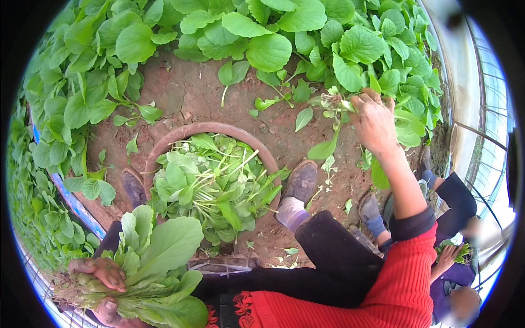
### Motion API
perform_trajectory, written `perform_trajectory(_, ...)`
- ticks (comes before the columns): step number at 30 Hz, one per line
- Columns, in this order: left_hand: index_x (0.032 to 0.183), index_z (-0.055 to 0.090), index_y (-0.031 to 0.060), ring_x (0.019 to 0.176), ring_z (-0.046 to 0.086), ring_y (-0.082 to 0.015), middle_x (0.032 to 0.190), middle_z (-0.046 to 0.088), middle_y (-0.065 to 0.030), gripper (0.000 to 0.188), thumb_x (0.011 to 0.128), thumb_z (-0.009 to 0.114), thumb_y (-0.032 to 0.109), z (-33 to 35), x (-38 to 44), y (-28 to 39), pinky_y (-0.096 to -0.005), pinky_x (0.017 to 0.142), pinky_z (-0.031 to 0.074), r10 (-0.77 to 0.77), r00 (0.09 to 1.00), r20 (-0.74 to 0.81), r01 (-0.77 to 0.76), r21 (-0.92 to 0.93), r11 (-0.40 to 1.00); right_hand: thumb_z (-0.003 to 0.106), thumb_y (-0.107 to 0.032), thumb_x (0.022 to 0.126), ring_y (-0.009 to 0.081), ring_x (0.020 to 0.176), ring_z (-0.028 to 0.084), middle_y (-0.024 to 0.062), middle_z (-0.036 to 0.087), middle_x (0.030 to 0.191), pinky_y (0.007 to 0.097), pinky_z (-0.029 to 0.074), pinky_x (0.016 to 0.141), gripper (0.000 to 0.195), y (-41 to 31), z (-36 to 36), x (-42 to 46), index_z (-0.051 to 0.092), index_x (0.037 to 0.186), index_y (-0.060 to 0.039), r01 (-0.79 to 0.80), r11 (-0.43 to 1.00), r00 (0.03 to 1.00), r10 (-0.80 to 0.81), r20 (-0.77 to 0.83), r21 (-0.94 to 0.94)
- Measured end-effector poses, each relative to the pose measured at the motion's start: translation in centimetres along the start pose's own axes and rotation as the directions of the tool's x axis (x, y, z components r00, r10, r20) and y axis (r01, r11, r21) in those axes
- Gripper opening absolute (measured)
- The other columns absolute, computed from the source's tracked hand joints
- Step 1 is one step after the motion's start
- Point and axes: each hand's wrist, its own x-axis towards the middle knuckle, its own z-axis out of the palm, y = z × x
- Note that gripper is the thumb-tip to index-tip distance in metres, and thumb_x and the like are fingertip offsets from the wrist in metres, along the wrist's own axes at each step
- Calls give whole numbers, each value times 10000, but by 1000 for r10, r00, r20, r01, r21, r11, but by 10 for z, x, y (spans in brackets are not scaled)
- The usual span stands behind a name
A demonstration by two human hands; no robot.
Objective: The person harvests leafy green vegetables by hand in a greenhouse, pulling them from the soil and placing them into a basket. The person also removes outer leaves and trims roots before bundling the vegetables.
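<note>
At the lower left, my left hand (104, 281) grips a bunch of uprooted leafy greens (164, 250), with its dirt-covered roots (67, 289) pointing left. My right hand (373, 119) reaches up at the right, beside the edge of the growing greens (357, 45). Its fingers are closed around a small plant (338, 106) with pale roots and hanging leaves. Between my feet stands a round basin with a reddish-brown rim (205, 128), heaped with loose leaves and stems (213, 180).
Dense greens grow ahead and along the left, beyond a blue strip (74, 201). Loose leaves (303, 119) and scraps lie on the brown soil (172, 90). A co-worker (455, 266) sits at the lower right, holding greens. Plastic sheeting (461, 82) and poles line the right side.
</note>
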Motion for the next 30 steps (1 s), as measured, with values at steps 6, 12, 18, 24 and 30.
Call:
perform_trajectory(6, 1119, 424, -7, 625, 575, -178, 709, 578, -89, 659, 643, 840, 180, 25, -5, 8, -293, 590, 462, 55, 996, 68, -48, -107, 993, 665, -261, 867, 187, 818, 680, 117, 708, 877, 308, 536, 794, 363, -22, -56, -20, 596, 1108, 2, -333, 87, 928, -149, 343, 939)
perform_trajectory(12, 1147, 485, -75, 773, 641, -249, 846, 634, -170, 600, 642, 786, 46, 33, -16, 18, -344, 697, 547, -126, 971, 204, 151, -108, 983, 609, -177, 859, 142, 770, 654, 62, 653, 897, 281, 532, 708, 280, -87, -84, -32, 607, 1089, -17, -376, -47, 910, -205, 360, 925)
perform_trajectory(18, 1260, 488, -39, 961, 678, -269, 1077, 662, -185, 562, 752, 716, -107, 53, -22, 18, -374, 852, 574, -207, 819, 535, 309, -108, 945, 637, -255, 844, 126, 830, 619, 53, 643, 928, 285, 523, 751, 451, -144, -117, -40, 542, 1202, 3, -248, 203, 954, -117, 275, 947)
perform_trajectory(24, 1280, 488, 5, 940, 682, -208, 1106, 652, -101, 561, 774, 699, -113, 79, -11, 5, -318, 834, 573, -115, 761, 639, 301, -191, 934, 746, -224, 843, 129, 956, 611, 61, 658, 1089, 297, 485, 885, 480, -238, -172, -76, 568, 1218, 17, -213, -51, 975, -77, 209, 976)
perform_trajectory(30, 1351, 442, 34, 932, 678, -183, 1097, 650, -73, 666, 757, 697, -130, 69, -9, 1, -295, 799, 563, -92, 731, 676, 287, -183, 940, 731, -102, 804, 115, 911, 618, 37, 676, 992, 302, 509, 832, 342, -262, -162, -95, 646, 1118, 5, 24, -35, 1000, -4, -24, 999)
